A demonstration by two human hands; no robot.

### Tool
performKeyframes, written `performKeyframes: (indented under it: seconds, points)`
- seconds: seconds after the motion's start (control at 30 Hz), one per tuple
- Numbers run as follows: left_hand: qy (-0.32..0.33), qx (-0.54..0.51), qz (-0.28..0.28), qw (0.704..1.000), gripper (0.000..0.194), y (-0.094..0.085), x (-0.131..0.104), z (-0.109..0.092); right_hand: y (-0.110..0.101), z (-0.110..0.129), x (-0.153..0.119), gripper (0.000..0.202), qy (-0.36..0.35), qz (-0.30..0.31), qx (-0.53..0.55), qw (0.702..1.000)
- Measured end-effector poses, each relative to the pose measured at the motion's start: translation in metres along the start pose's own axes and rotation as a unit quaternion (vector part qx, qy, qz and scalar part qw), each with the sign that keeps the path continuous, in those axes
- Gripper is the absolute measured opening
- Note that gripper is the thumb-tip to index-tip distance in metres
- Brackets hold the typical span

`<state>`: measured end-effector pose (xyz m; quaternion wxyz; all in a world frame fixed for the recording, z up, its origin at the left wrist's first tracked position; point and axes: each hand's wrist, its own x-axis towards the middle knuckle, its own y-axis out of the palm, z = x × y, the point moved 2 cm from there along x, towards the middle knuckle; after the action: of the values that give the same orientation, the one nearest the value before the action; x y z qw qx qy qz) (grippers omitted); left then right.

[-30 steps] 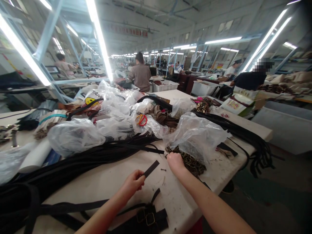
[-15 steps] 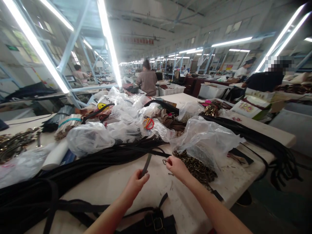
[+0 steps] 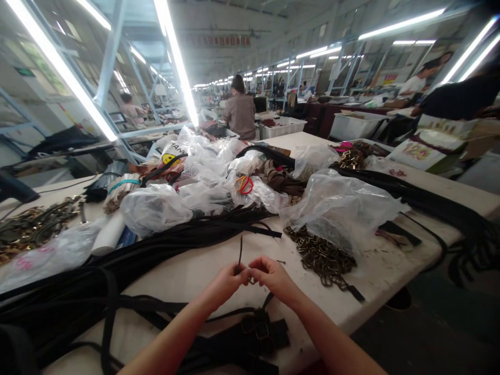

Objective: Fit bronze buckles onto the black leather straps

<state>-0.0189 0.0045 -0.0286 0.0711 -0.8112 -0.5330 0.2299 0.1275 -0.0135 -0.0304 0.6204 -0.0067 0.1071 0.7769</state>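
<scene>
My left hand (image 3: 231, 281) is closed on a short dark strap (image 3: 240, 252) that points up from the fingers. Against its fingertips is my right hand (image 3: 269, 275), its thumb and fingers pinched on a small metal buckle (image 3: 252, 281), mostly covered by the fingers. Both hands are above the pale table. To their right lies a heap of bronze-coloured metal buckles (image 3: 324, 255), partly under a clear plastic bag (image 3: 336, 203). Below the hands are black straps with square buckles (image 3: 250, 325) fitted to them.
Long black straps (image 3: 156, 255) run across the left of the table (image 3: 187, 276). Behind them lie plastic bags (image 3: 156, 208) and red-and-orange-handled scissors (image 3: 245, 184). More black straps (image 3: 437, 208) hang over the right edge. A person (image 3: 239, 109) is further back.
Both hands have come together, the left one moving right and the right one moving down with the buckle. The strap now shows edge-on. The camera view has shifted slightly.
</scene>
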Motion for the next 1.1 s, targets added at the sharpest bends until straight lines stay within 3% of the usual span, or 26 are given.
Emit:
performKeyframes:
  seconds: [0.13,0.27,0.43,0.67,0.9,1.1]
  points:
    - [0.025,-0.038,-0.008,0.999,0.042,0.003,-0.002,-0.010,-0.010,0.001,-0.004,0.024,-0.001,-0.074,0.059,0.996]
    - [-0.001,-0.046,0.031,0.998,0.058,0.008,-0.006,-0.023,-0.020,0.008,-0.007,0.026,0.019,-0.150,0.228,0.962]
    - [0.015,-0.026,-0.060,0.998,0.041,0.008,-0.003,-0.025,-0.022,0.028,-0.012,0.034,0.017,-0.161,0.412,0.897]
    - [0.072,0.000,-0.065,0.995,0.032,0.009,-0.004,-0.020,-0.007,0.022,-0.015,0.022,0.080,-0.190,0.512,0.834]
    - [0.062,0.021,-0.049,0.997,0.030,0.011,-0.007,-0.024,-0.006,0.020,-0.015,0.031,0.028,-0.147,0.499,0.853]
    - [0.083,0.020,-0.022,0.996,0.024,0.015,-0.011,-0.027,-0.007,0.016,-0.015,0.029,0.028,-0.152,0.516,0.843]
